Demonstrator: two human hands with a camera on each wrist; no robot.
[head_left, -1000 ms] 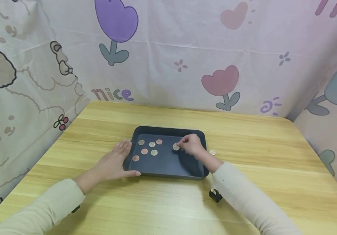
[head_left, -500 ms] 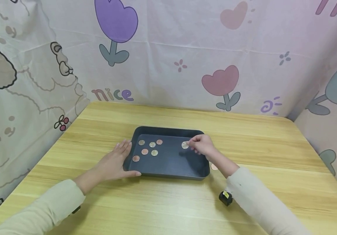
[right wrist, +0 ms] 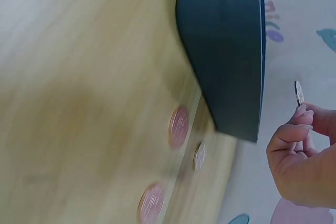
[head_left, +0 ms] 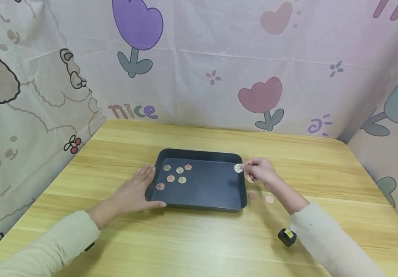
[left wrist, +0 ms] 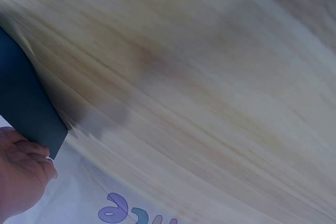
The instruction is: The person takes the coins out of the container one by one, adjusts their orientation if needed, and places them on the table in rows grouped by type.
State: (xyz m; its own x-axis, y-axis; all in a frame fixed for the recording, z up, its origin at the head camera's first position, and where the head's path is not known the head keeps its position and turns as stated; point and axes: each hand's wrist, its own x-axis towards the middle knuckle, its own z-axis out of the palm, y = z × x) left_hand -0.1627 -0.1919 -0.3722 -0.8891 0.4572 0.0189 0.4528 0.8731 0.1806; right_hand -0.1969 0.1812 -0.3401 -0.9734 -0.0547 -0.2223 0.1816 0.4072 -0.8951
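Observation:
A silvery coin is pinched between thumb and fingertips of my right hand, held up over the right rim of the dark rectangular tray. In the right wrist view the raised coin stands on edge above the fingertips, higher than the tray wall. My left hand rests against the tray's left side, fingers outstretched and thumb along the front rim. Several coins lie flat in the tray's left half, among them a copper coin and a pale coin.
Right of the tray, on the wooden table, lie a copper coin, a pinkish coin and a pale coin partly behind my fingers. A small black device sits at my right cuff. Patterned cloth hangs behind.
My right hand has carried the pinched coin rightward, from above the tray's middle to its right rim. Coins on the table have come out from behind the right arm. The left hand stays put.

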